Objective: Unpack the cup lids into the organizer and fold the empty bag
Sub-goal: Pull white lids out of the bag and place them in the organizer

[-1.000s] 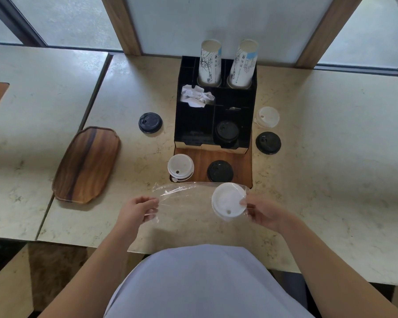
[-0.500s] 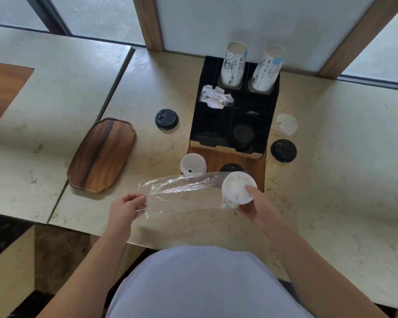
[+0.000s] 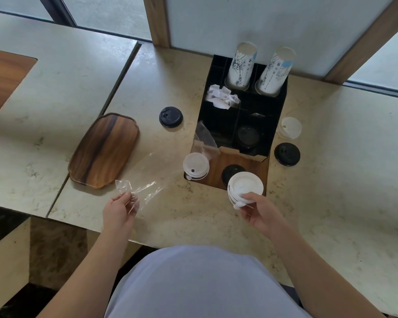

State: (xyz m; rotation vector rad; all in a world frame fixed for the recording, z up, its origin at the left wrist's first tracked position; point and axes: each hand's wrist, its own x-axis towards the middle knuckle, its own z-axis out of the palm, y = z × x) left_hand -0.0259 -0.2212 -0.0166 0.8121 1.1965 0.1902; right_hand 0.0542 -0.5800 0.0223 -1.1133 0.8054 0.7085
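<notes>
Two hands work at the near desk [image 3: 331, 180] edge: the right hand [image 3: 261, 211] curls its grip round a small stack of white lids [image 3: 245, 187], the left hand [image 3: 120, 208] pinches a corner of the clear plastic bag [image 3: 152, 177], which trails slack toward the organizer [image 3: 276, 125]. The stack could splay if the grip loosens, and the dragging film may knock the white lid [image 3: 195, 165] at the organizer's front. Beyond, loose black lids [image 3: 171, 117] flank the organizer, and its back slots are taken by paper cups [image 3: 240, 65] and crumpled paper [image 3: 222, 97].

Head-worn view, steeply downward, close.
</notes>
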